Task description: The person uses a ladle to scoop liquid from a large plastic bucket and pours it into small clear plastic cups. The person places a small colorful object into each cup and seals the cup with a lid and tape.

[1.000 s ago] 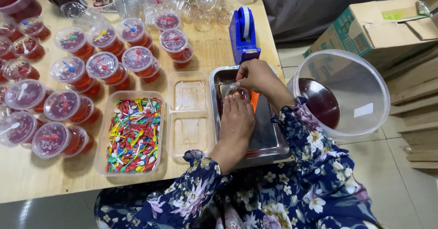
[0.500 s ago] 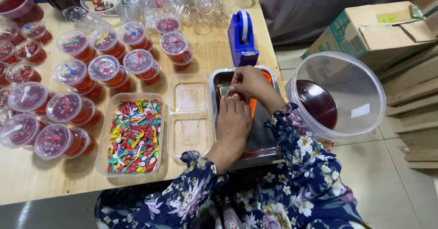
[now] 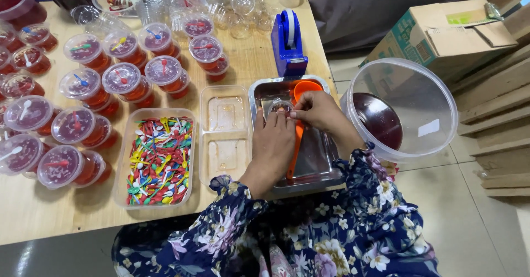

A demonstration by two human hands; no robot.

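Wood tabletop (image 3: 259, 61) stood w/ grey tile floor (image 3: 475, 222) & boxes (image 3: 441, 31) to its right. Both hands, left (image 3: 273, 144) & right (image 3: 317, 111), had fingers pinching a small cup (image 3: 279, 107) over the steel tray (image 3: 320, 169).

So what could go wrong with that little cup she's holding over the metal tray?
The small clear cup is pinched between the left hand and right hand, so it might tip and spill into the metal tray. The orange ladle lies under the hands and could get knocked. The big tub of red liquid seems to overhang the table edge.
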